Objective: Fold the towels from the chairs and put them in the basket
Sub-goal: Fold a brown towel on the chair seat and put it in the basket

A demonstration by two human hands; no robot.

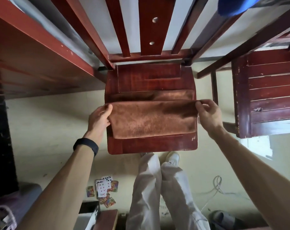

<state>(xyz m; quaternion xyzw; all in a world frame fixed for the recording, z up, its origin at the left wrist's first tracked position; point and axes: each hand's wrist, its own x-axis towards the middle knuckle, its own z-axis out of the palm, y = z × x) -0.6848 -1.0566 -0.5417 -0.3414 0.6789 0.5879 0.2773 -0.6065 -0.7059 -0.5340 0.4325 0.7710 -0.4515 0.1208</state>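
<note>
While both hands pinch brown towel (pixel 150 120), it lies on chair seat (pixel 147 145); cards (pixel 103 188) on floor.

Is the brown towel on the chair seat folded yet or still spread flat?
Partly folded: the brown towel is doubled over on the chair seat, left hand and right hand pinching its upper corners.

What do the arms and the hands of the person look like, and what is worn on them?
Both forearms are bare, with no sleeves in view. The left hand has a plain black band around its wrist, like a fitness tracker. The right hand and its wrist carry nothing: no watch, no glove. No ring can be seen on either hand.
</note>
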